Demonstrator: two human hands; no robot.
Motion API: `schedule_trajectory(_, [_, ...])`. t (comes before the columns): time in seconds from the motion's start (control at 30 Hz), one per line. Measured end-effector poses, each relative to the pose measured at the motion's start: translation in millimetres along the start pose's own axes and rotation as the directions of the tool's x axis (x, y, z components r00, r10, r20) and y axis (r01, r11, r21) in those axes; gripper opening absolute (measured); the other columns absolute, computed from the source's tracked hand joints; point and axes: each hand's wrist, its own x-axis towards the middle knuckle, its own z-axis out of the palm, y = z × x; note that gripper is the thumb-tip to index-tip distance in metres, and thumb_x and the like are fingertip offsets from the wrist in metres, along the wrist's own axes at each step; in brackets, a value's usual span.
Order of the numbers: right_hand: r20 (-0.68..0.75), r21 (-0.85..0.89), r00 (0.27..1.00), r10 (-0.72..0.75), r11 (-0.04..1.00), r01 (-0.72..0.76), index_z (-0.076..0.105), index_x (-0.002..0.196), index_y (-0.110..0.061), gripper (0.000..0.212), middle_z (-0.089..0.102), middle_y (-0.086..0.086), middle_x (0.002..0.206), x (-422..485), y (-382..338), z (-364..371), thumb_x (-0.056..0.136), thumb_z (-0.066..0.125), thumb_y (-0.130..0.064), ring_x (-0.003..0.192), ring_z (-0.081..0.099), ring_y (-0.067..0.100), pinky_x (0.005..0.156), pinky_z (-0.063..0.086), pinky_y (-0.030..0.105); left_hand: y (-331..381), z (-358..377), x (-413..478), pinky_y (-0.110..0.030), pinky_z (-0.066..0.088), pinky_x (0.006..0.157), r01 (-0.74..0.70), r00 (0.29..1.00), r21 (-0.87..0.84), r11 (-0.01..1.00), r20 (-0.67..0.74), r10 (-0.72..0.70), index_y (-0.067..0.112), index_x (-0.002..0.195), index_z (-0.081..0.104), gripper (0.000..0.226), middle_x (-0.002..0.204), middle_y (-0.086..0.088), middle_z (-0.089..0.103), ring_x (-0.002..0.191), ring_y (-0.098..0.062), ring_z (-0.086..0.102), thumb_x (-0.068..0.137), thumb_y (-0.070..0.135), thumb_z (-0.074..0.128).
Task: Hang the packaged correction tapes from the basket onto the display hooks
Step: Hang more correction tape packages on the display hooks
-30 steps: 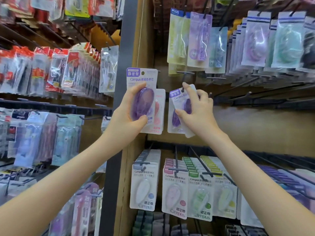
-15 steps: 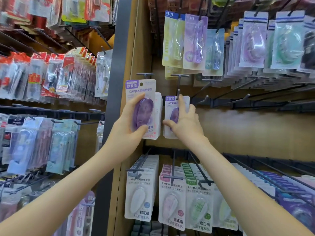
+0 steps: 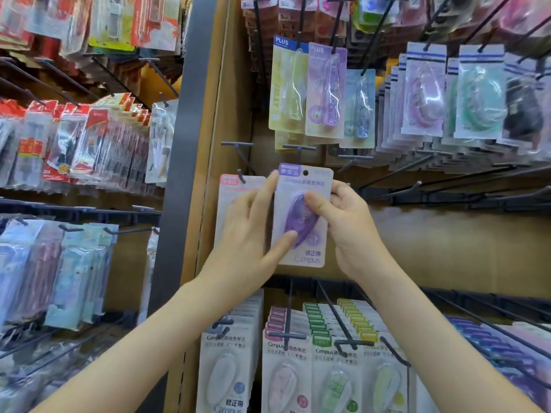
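My right hand (image 3: 346, 225) grips a purple correction tape pack (image 3: 301, 257), thumb on the blister and fingers behind the card. The pack's hang hole sits free, just below the T-shaped tip of a bare display hook (image 3: 299, 149). My left hand (image 3: 247, 242) lies with straight fingers across a pink pack (image 3: 231, 186), its thumb tip touching the purple blister's lower end. The tip of a second hook (image 3: 240, 156) meets the pink pack's top edge. I cannot tell whether the pink pack hangs on it. The basket is out of view.
Below hang full rows of white (image 3: 226, 380), pink (image 3: 286, 383), green (image 3: 337, 383) and yellow (image 3: 384, 383) Campus packs. Above hang PLUS packs (image 3: 326, 90). Long bare hooks (image 3: 417, 186) jut out at the right. A grey upright post (image 3: 182, 174) divides off the left bay.
The purple pack that my left hand gripped now sits in my right hand's grip. My left hand's fingers have straightened over the pink pack. The view has shifted up and closer to the hooks.
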Motion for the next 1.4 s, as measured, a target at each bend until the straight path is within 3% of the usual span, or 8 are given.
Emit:
schedule_trajectory(0.23, [-0.03, -0.065, 0.999, 0.026, 0.998, -0.028, 0.056, 0.113, -0.022, 0.023, 0.07, -0.004, 0.105, 11.1, 5.4, 2.3, 0.091, 0.062, -0.024, 0.091, 0.07, 0.012, 0.071, 0.058, 0.028, -40.0, 10.2, 1.6, -0.051, 0.02, 0.111, 0.137, 0.988, 0.305, 0.942, -0.116, -0.106, 0.029, 0.146, 0.017, 0.065, 0.149, -0.019, 0.019, 0.138, -0.037, 0.017, 0.089, 0.03, 0.047])
schedule_trajectory(0.37, [-0.049, -0.082, 0.998, 0.031, 0.996, -0.035, 0.057, 0.112, -0.024, 0.024, 0.071, -0.005, 0.104, 14.7, 6.2, 6.2, 0.09, 0.064, -0.027, 0.09, 0.07, 0.01, 0.072, 0.058, 0.028, -39.2, 15.5, 6.8, -0.064, 0.024, 0.108, 0.13, 0.99, 0.292, 0.948, -0.094, -0.106, 0.027, 0.145, 0.017, 0.067, 0.146, -0.024, 0.022, 0.135, -0.038, 0.018, 0.089, 0.02, 0.054])
schedule_trajectory(0.47, [-0.065, -0.162, 0.995, 0.071, 0.984, -0.081, 0.056, 0.113, -0.025, 0.027, 0.069, -0.006, 0.105, 16.8, 10.5, 2.9, 0.089, 0.066, -0.03, 0.091, 0.07, 0.013, 0.075, 0.059, 0.029, -38.8, 13.9, 9.3, -0.061, 0.032, 0.105, 0.09, 0.993, 0.349, 0.933, -0.105, -0.057, 0.017, 0.146, 0.03, 0.066, 0.145, -0.028, 0.03, 0.132, -0.046, 0.031, 0.086, 0.01, 0.058])
schedule_trajectory(0.77, [-0.22, -0.381, 0.96, 0.173, 0.891, -0.248, 0.056, 0.106, -0.026, 0.024, 0.066, -0.004, 0.106, 42.2, 37.2, -1.0, 0.088, 0.065, -0.041, 0.092, 0.066, 0.015, 0.083, 0.057, 0.039, -40.8, 6.4, 10.6, -0.039, 0.013, 0.116, 0.177, 0.982, 0.3, 0.937, 0.014, -0.19, 0.019, 0.152, 0.02, 0.068, 0.157, -0.02, 0.0, 0.144, -0.037, 0.008, 0.092, 0.003, 0.049])
schedule_trajectory(0.9, [-0.271, -0.413, 0.946, 0.179, 0.866, -0.282, 0.052, 0.105, -0.022, 0.029, 0.063, -0.003, 0.101, 34.2, 42.8, 4.0, 0.088, 0.064, -0.043, 0.084, 0.063, 0.01, 0.067, 0.055, 0.027, -40.0, 5.2, 0.9, -0.035, 0.014, 0.115, 0.165, 0.983, 0.269, 0.949, 0.034, -0.181, 0.019, 0.152, 0.021, 0.066, 0.158, -0.017, -0.001, 0.144, -0.035, 0.01, 0.094, 0.008, 0.05])
schedule_trajectory(1.13, [-0.284, -0.712, 0.956, -0.068, 0.683, -0.163, 0.037, 0.139, -0.012, 0.068, 0.043, 0.007, 0.137, -27.0, 48.9, 12.7, 0.085, 0.07, -0.036, 0.125, 0.042, 0.02, 0.103, 0.037, 0.03, -23.8, 3.2, -56.6, -0.034, 0.014, 0.115, 0.158, 0.987, 0.154, 0.975, 0.009, -0.161, 0.015, 0.148, 0.03, 0.065, 0.157, -0.017, 0.01, 0.145, -0.03, 0.012, 0.089, 0.003, 0.055])
schedule_trajectory(1.27, [-0.144, -0.764, 0.96, -0.239, 0.643, 0.046, 0.041, 0.138, -0.009, 0.056, 0.045, 0.007, 0.132, -96.3, 44.4, 34.7, 0.09, 0.064, -0.028, 0.121, 0.039, 0.018, 0.097, 0.029, 0.02, 2.8, -18.4, -110.6, -0.031, 0.018, 0.115, 0.201, 0.977, 0.138, 0.97, 0.039, -0.209, 0.013, 0.146, 0.036, 0.056, 0.155, -0.015, 0.018, 0.144, -0.028, 0.019, 0.093, 0.007, 0.052])
schedule_trajectory(1.4, [0.02, -0.654, 0.984, -0.176, 0.742, 0.146, 0.05, 0.129, -0.011, 0.038, 0.052, 0.0, 0.116, -181.4, 55.4, 65.3, 0.093, 0.06, -0.02, 0.11, 0.048, 0.011, 0.092, 0.036, 0.014, 24.2, -39.6, -196.7, -0.025, 0.013, 0.114, 0.271, 0.93, 0.212, 0.939, 0.194, -0.312, 0.012, 0.144, 0.037, 0.057, 0.155, -0.014, 0.018, 0.142, -0.027, 0.019, 0.091, 0.014, 0.057])
